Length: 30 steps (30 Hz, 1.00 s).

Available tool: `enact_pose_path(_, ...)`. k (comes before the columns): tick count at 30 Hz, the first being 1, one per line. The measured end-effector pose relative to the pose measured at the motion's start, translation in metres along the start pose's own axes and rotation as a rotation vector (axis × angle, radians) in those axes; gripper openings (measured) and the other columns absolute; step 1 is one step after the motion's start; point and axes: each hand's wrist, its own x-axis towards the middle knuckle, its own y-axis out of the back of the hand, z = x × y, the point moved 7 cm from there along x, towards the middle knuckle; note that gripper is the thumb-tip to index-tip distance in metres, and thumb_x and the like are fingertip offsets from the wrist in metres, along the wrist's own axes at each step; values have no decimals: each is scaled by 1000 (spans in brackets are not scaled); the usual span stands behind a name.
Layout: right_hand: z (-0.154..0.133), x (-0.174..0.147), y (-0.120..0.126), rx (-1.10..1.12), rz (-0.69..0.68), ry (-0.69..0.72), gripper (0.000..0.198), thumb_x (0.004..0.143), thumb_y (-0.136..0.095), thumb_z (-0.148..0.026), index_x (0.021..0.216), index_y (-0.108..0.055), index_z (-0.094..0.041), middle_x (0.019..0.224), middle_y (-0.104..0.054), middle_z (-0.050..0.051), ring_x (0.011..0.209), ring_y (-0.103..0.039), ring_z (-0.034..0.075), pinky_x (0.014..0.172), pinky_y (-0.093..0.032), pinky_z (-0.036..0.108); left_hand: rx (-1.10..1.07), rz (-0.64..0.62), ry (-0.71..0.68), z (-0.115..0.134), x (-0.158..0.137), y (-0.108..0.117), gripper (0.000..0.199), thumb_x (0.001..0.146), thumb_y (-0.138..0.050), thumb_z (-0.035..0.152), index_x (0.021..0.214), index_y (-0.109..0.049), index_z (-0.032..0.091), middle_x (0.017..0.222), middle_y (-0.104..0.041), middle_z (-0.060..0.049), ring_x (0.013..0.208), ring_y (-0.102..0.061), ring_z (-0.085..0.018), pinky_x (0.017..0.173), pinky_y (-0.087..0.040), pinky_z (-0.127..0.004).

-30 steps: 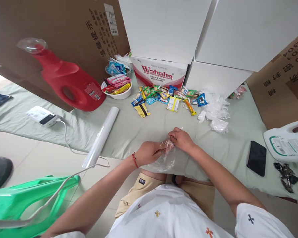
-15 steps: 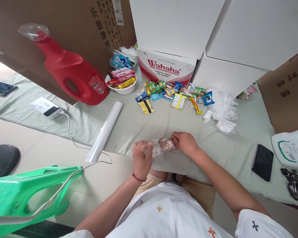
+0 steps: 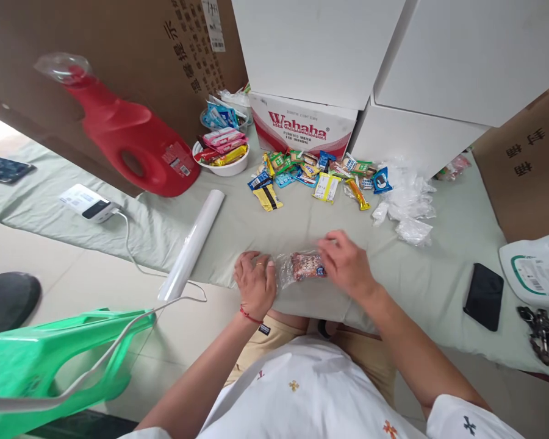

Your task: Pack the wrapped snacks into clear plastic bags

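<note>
In front of me on the cloth lies a clear plastic bag with a reddish-brown patterned snack packet inside it, toward its right end. My left hand is laid palm down over the bag's left end, its fingers stretched out. At the packet's right edge, my right hand hovers with loosely bent fingers that are apart and slightly blurred. Nothing shows in its grasp, and I cannot tell whether its fingertips touch the bag.
Wrapped snacks and crumpled clear bags lie farther back. A white bowl of snacks stands beside a red jug. A white roll is to the left, near a cable. A phone and keys sit right.
My left hand has gone from a closed grip on the bag to lying flat on it. My right hand has let go of the packet's end and opened.
</note>
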Motion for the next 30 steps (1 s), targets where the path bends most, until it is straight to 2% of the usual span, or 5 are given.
enact_pose_path(7,-12,-4,-47,115,-336,-18,40,101,-59,-40,140,-63,-34,127,-68,5,103,-68,21,81,-50,28,19,-231,9,5,11,7,17,91,-54,32,81,-62,20,108,-68,-14,109,-62,-34,90,-46,-47)
enact_pose_path(11,-7,-1,-54,215,-302,-23,39,97,-64,-35,136,-66,-33,125,-67,6,103,-68,20,85,-49,28,-435,-397,225,17,24,4,25,90,-55,44,76,-51,23,59,-50,3,56,-50,-17,58,-38,-29)
enact_pose_path(16,5,1,-61,470,-266,-50,58,85,-69,-20,142,-60,-20,124,-68,11,98,-65,20,88,-50,32,-952,-586,358,65,22,-28,21,88,-49,38,80,-59,21,63,-57,2,50,-46,-13,51,-36,-25)
enact_pose_path(24,95,-6,-31,623,57,-357,51,88,-61,-44,132,-64,-17,117,-72,11,77,-58,16,78,-51,33,-573,-432,-12,68,22,-30,35,90,-48,14,100,-81,21,96,-62,-7,91,-64,-18,87,-55,-32)
enact_pose_path(30,87,-15,-53,625,-281,-288,42,88,-60,-56,92,-75,-17,80,-69,3,75,-60,18,71,-48,30,-342,-413,-76,76,11,-27,30,94,-59,27,118,-76,25,109,-56,-8,95,-64,-20,87,-55,-34)
